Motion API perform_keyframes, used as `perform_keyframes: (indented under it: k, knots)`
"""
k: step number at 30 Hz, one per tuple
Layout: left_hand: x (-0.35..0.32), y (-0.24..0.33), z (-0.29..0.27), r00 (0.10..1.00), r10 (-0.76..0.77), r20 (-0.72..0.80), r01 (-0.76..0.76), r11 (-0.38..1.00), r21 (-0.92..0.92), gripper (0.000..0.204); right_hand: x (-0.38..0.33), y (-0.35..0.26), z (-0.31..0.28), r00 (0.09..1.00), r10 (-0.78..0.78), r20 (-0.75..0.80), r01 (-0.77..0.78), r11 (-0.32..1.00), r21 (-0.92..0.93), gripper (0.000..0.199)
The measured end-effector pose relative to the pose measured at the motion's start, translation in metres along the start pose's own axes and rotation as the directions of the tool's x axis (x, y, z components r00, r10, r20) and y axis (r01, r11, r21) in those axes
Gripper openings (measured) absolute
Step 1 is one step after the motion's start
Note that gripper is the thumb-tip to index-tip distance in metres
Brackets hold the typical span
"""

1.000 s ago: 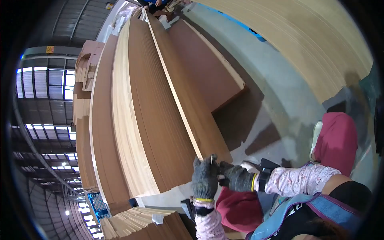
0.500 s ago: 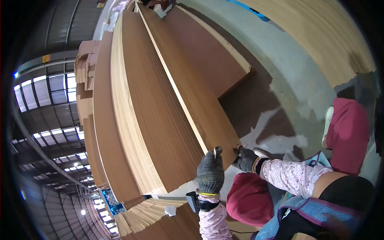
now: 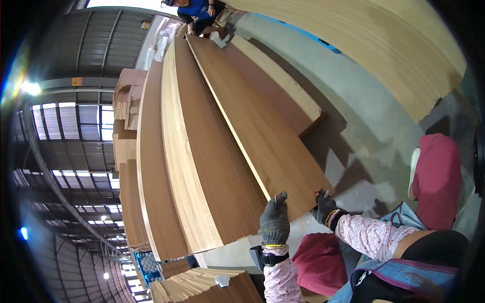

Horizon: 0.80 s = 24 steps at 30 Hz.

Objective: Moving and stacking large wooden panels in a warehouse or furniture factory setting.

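Turned flatter, the board (image 3: 260,123) extends beyond left hand (image 3: 275,223) and right hand (image 3: 326,208), both gripping it.

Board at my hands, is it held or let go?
Held: your left hand grips one near corner of the board, your right hand the other. Whether it touches the stack, I cannot tell.

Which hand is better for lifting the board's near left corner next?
Probably the left hand: it's at that corner of the board, while the right hand is by the other near corner.
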State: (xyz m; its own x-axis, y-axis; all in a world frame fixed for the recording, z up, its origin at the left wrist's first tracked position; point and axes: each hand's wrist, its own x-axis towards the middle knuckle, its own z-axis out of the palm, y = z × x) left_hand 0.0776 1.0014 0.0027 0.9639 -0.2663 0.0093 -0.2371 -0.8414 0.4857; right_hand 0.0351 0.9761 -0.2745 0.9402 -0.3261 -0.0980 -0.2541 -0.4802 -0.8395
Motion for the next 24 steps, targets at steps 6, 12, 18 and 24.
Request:
perform_keyframes:
  k: [6, 12, 18, 24]
  knots:
    - [0.001, -0.031, 0.034, 0.996, -0.087, -0.022, 0.074, 0.933, -0.351, 0.020, 0.022, 0.026, -0.063, 0.799, 0.583, 0.149, -0.515, 0.535, 0.669, 0.037]
    - [0.007, -0.076, 0.049, 0.994, 0.110, 0.003, -0.101, 0.920, -0.378, 0.026, 0.020, 0.016, -0.126, 0.809, 0.572, -0.138, -0.371, 0.677, 0.636, 0.028]
    - [0.018, -0.098, 0.068, 0.809, 0.587, -0.025, -0.584, 0.809, 0.065, 0.046, 0.014, -0.003, -0.164, 0.842, 0.450, -0.298, -0.092, 0.664, 0.742, 0.020]
    - [0.022, -0.091, 0.059, 0.767, 0.630, -0.121, -0.622, 0.777, 0.099, 0.043, 0.009, -0.047, -0.197, 0.911, 0.405, -0.083, -0.032, 0.269, 0.962, 0.023]
